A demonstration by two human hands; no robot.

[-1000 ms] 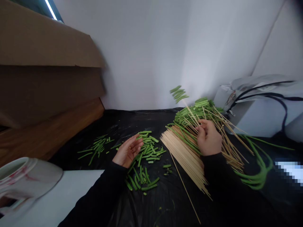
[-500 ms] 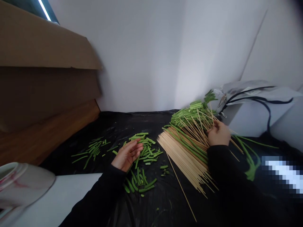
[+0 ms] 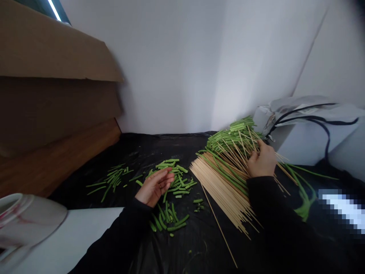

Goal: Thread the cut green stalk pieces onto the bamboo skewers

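My left hand hovers over a loose heap of cut green stem pieces, its fingers extended and nothing visible in them. At the right, my right hand is closed around a thin bamboo skewer; its fingertips are partly hidden. That skewer points up to a row of threaded green pieces on top of a stack of skewered green stems. Beneath my right forearm spreads a thick layer of bamboo skewers, with long uncut green stems lying across it.
A smaller group of cut pieces lies left on the black plastic sheet. One skewer lies apart. A cardboard box and a pale container are at left; a white bag with black straps stands at right.
The threaded row of green pieces has come down and left onto the stack, my right hand lowering and turning slightly with it. My left hand has barely moved.
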